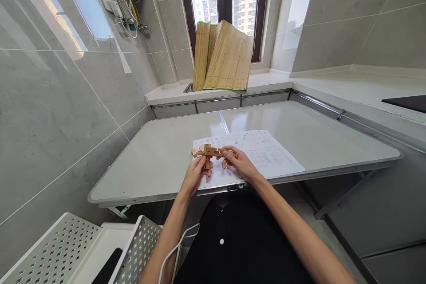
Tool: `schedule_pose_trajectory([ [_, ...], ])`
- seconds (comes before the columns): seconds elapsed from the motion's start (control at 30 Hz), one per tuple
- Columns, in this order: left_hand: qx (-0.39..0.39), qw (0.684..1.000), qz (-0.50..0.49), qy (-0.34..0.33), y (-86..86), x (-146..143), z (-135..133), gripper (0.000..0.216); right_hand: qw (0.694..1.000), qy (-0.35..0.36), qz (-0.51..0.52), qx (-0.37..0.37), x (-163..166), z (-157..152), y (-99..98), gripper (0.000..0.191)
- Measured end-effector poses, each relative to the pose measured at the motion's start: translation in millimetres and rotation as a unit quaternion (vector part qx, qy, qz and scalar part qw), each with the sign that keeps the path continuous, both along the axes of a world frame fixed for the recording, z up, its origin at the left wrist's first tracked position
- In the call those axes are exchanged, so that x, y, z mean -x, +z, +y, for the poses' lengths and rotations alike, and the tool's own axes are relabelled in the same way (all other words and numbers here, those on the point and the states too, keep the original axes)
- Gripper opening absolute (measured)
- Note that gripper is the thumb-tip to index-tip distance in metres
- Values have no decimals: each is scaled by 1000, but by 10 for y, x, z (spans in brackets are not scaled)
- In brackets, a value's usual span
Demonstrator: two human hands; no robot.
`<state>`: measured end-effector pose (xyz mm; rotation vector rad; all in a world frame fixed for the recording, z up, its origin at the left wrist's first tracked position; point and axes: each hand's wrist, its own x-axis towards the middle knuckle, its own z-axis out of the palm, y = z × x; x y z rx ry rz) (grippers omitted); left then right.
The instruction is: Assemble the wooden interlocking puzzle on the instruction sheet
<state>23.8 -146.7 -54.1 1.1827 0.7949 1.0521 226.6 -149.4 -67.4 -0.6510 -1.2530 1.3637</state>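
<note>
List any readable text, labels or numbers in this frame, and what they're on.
None can be read.
Paper sheet on the table: printed diagrams and lines, too small to read.
Wooden puzzle held in left hand and right hand: no markings visible.

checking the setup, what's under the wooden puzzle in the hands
A printed sheet lies on the table under the wooden puzzle; both hands cover part of its print.

2 hands, 1 wooden puzzle, 1 printed sheet, 1 bamboo mat
</note>
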Motion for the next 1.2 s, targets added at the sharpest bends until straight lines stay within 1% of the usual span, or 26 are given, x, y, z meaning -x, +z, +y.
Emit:
schedule_pose_trajectory([
  [0.1,6,1000,-5,-3,4,6,-3,53,1000,1,-11,1,15,-2,1,43],
  [0.27,16,1000,-15,-7,3,23,-7,51,999,21,-26,-10,32,30,-53,42],
  [0.43,24,999,-26,-7,46,20,-33,49,999,28,-35,-22,30,45,-74,42],
  [0.53,30,999,-33,-21,64,23,-42,47,998,36,-37,-28,31,42,-69,42],
  [0.63,25,999,-28,-37,41,32,-35,46,998,44,-44,-31,36,32,-66,41],
  [0.73,7,999,1,-52,-2,26,-26,50,996,47,-62,-34,46,23,-64,41],
  [0.9,-48,994,67,-66,-14,-14,-45,53,997,12,-69,-45,65,17,-45,41],
  [1.03,-57,993,66,-77,10,-30,-69,51,996,-24,-67,-53,71,18,-30,40],
  [1.1,-60,993,63,-76,8,-28,-76,55,996,-41,-63,-47,71,27,-35,40],
  [1.2,-73,991,85,-75,-8,-18,-79,59,996,-58,-54,-37,71,52,-67,42],
])
